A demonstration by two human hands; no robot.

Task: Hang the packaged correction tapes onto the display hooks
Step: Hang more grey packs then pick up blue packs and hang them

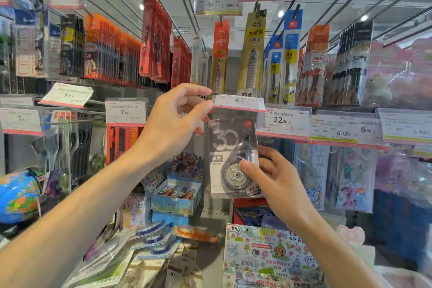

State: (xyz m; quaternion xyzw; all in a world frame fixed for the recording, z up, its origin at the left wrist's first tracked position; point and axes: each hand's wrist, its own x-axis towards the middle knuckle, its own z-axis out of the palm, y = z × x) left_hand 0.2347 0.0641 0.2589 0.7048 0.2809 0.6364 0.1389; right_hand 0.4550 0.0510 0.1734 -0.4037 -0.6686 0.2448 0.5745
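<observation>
Right hand point(278, 184) pinches grey carded correction tape pack with clear blister point(233, 159), just below white red-edged price tag point(238, 103). Left hand point(173, 121) pinches tag's left end. Pack apparently not yet hooked; more blue and orange packs point(161, 238) wait well below tag.

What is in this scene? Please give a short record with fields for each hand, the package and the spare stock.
left hand: pinches the price tag at the hook's front end
right hand: holds the correction tape package, thumb on its front
package: upright, just under the tag
spare stock: more packaged tapes lying in a pile below
</observation>
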